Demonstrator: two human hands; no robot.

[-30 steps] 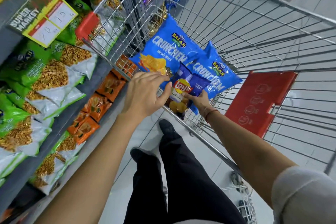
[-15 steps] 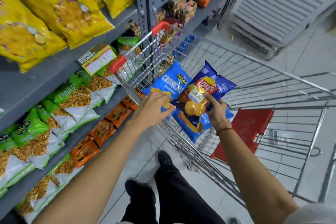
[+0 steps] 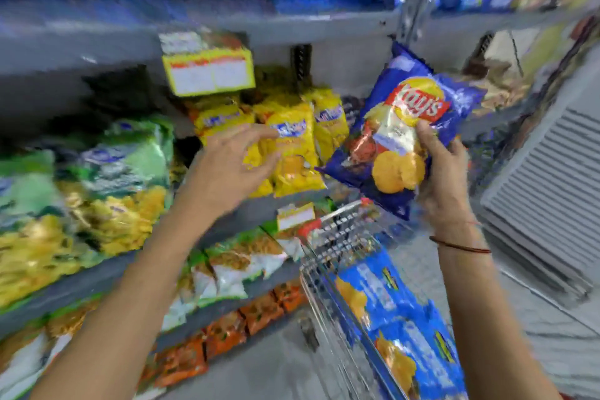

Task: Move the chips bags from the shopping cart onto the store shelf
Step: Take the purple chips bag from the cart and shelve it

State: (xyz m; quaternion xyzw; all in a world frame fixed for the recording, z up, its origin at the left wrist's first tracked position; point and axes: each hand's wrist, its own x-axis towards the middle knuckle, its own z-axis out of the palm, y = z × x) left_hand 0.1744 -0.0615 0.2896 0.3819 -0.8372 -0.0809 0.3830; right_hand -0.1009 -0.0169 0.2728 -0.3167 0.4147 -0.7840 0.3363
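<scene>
Head view: right hand [image 3: 441,178] grips the Lay's bag [image 3: 402,127] above the cart [image 3: 337,237], likely carrying it shelfward; left hand [image 3: 233,166], open and empty, reaches toward the yellow packets [image 3: 298,146], perhaps clearing room.

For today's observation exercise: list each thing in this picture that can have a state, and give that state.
Lay's bag: lifted clear of the cart, held in the right hand.
Right hand: grip shut on the bag.
Left hand: open, empty, reaching toward the yellow bags.
Cart: holding blue bags.
Shelf: stocked.
</scene>
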